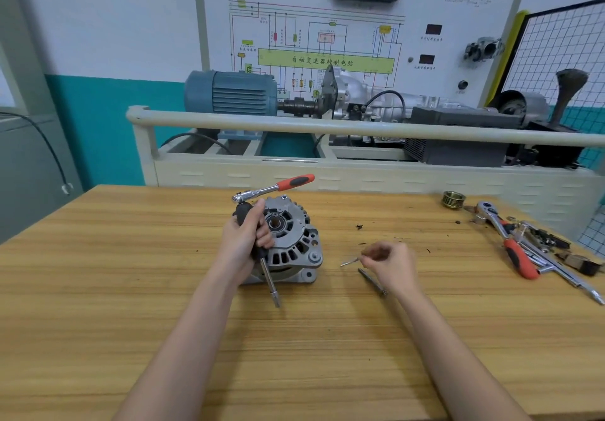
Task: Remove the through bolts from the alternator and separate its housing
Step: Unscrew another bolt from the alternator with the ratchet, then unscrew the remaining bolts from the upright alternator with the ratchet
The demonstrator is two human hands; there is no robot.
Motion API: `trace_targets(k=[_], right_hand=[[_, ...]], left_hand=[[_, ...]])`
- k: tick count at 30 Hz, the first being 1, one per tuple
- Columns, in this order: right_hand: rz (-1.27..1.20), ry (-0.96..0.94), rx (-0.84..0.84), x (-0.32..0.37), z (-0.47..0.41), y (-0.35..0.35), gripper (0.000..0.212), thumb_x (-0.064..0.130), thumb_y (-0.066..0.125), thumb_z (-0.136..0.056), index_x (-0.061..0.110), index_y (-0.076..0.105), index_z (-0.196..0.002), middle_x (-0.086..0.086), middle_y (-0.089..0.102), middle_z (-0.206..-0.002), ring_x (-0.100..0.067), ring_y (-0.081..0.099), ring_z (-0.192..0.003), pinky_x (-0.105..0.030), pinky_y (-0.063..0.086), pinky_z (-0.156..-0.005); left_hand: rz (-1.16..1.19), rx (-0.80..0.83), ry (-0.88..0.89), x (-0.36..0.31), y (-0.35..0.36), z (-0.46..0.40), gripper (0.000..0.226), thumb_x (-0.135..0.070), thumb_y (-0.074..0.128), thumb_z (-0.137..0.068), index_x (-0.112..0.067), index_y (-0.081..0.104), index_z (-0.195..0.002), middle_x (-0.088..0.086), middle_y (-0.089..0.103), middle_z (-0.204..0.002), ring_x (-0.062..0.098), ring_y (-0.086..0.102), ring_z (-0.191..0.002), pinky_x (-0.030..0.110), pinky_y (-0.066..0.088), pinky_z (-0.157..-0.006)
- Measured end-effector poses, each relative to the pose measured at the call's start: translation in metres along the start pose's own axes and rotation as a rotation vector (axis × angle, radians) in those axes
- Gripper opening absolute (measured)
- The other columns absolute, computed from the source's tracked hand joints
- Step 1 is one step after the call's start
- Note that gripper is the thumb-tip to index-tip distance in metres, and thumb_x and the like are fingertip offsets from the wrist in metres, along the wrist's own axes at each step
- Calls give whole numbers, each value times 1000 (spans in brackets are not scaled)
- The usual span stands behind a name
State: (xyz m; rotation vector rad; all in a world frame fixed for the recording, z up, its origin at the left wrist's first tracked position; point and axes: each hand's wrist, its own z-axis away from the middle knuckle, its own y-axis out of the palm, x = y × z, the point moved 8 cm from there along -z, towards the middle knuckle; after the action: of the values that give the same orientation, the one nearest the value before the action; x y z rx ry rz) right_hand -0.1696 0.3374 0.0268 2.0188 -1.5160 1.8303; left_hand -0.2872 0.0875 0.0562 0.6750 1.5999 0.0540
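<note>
L hand (pixel 245 240) grips black-handled screwdriver (pixel 262 250) w/ steel shaft beside grey cast-metal alternator (pixel 291 244). R hand (pixel 391 265) pinches thin silver bolt (pixel 349 261) over wooden table (pixel 294 339); second bolt (pixel 371 281) lies just below.

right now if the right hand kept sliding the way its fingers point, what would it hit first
The right hand pinches a thin bolt whose tip points left across the wooden table. Going straight on, the bolt tip would probably meet the alternator housing first; the gap between looks bare, though depth is uncertain.
</note>
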Motion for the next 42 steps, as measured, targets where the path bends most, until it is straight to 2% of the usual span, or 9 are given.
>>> trace_targets(k=[5,14,20,25,28,30,33,38,42], right_hand=[[242,-38,160,-6,9,14,23,2,75,-69,23,69,-64,7,66,-66,-6,58,-65,-5,35,-54],[388,17,321,-6,8,23,17,10,80,-71,22,74,-81,8,66,-81,-7,58,-81,-17,42,-69],[3,-114,178,57,-13,32,27,20,63,-91,13,64,-117,7,64,-107,-8,58,-98,-9,41,-74],[-194,-153,314,109,-19,85,49,35,57,-94,16,47,-138,2,52,-137,-10,48,-120,-17,39,-91],[-252,-124,369,112,-18,105,54,40,56,-93,23,40,-142,3,42,-146,-14,39,-133,-31,34,-102],[-313,-97,414,108,-20,107,53,37,59,-93,27,41,-141,0,43,-145,-17,43,-130,-35,39,-106],[-362,-68,438,104,-24,108,50,34,62,-92,30,44,-138,-3,49,-137,-22,53,-120,-43,47,-100],[-380,-45,396,103,-24,107,50,33,61,-92,28,45,-140,-2,53,-131,-17,60,-107,-38,54,-90],[-409,-35,383,99,-22,100,51,29,62,-92,25,46,-140,-4,55,-131,-7,62,-93,-23,55,-73]], left_hand=[[-5,11,11,-1,0,2,37,-32,58,-94,-16,43,-64,-5,32,-48,9,30,-42,20,33,-44],[35,-65,-56,-6,-1,4,34,-26,59,-95,-16,43,-67,-6,32,-49,9,31,-43,20,33,-45],[219,-141,-125,-28,-27,-1,33,-29,63,-90,-18,47,-65,-6,42,-51,8,42,-43,20,43,-46],[133,-300,-20,-44,-63,-3,30,-31,62,-92,-17,50,-69,-1,60,-64,14,61,-68,27,50,-78],[58,-322,-35,-38,-73,0,25,-34,59,-93,-11,58,-104,5,70,-99,15,62,-104,34,39,-98],[71,-290,-119,-25,-70,3,36,-35,59,-92,-7,57,-114,9,68,-115,19,58,-114,40,42,-94],[137,-241,-226,-8,-59,7,25,-39,62,-89,-15,65,-85,12,73,-101,21,71,-89,41,51,-70],[241,-313,-231,-3,-62,10,38,-36,61,-91,-15,47,-62,18,68,-113,27,65,-107,44,52,-74],[231,-298,-223,0,-54,16,32,-34,61,-92,-14,51,-69,16,69,-112,22,72,-91,36,56,-59]])
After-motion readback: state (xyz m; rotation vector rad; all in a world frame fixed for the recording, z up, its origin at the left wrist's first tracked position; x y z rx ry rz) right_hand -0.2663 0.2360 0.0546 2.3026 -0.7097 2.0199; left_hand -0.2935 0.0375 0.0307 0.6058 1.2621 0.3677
